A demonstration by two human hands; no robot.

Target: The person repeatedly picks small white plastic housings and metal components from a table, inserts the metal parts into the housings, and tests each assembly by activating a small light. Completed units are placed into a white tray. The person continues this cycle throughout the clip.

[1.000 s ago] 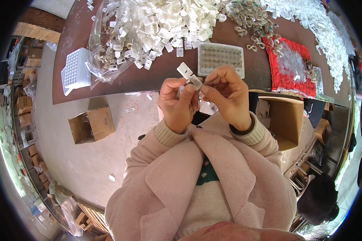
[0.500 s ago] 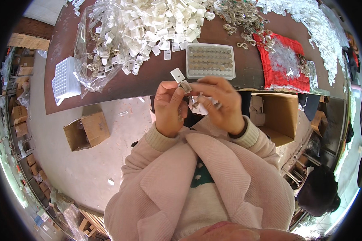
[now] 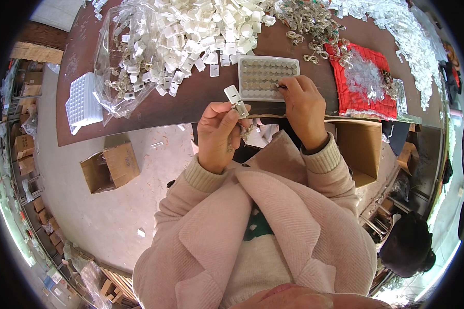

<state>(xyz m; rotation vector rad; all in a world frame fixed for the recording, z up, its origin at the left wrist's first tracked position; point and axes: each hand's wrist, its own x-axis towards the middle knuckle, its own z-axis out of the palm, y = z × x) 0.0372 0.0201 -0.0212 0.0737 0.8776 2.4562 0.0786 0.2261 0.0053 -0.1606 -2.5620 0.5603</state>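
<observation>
My left hand (image 3: 217,138) is closed on a small white plastic battery case (image 3: 233,95), held in front of the table edge with its lid flipped up. Thin clear wire trails below it beside the fingers. My right hand (image 3: 306,107) reaches over the near right part of a translucent tray (image 3: 258,98), thumb and fingertips pinched together. Rows of round silvery button cells (image 3: 263,72) fill that tray. A small dark spot shows at the right fingertips, but what they hold is too small to tell.
Behind lies a big heap of white plastic cases (image 3: 206,31), with a clear plastic bag (image 3: 131,56) at its left. White stacked trays (image 3: 85,103) stand farther left. Wire coils (image 3: 307,23) and a red cloth (image 3: 345,85) are at right. Cardboard boxes (image 3: 121,165) sit below the table.
My right hand has moved away from the battery case, forward and right to the tray of button cells. My left hand stays nearly in place, still holding the case.
</observation>
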